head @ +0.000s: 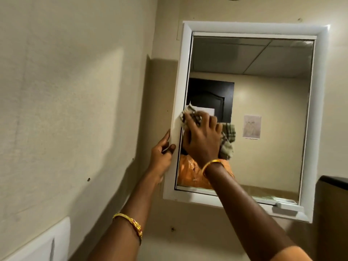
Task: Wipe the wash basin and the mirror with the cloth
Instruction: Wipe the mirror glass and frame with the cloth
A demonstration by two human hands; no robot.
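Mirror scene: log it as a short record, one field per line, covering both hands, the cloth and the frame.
mirror: glass in a white frame, mounted on a beige wall
right hand: right hand presses the cloth against the glass by the frame's left edge
cloth: checked cloth, bunched under the hand, part hanging to the right
left hand: left hand grips the frame's left side
wrists: gold bangles on both
reflection: dark door, paper sheet on wall, ceiling panels
wash basin: not in view

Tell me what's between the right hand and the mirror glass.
The cloth, pressed under the right hand against the mirror, per the head view.
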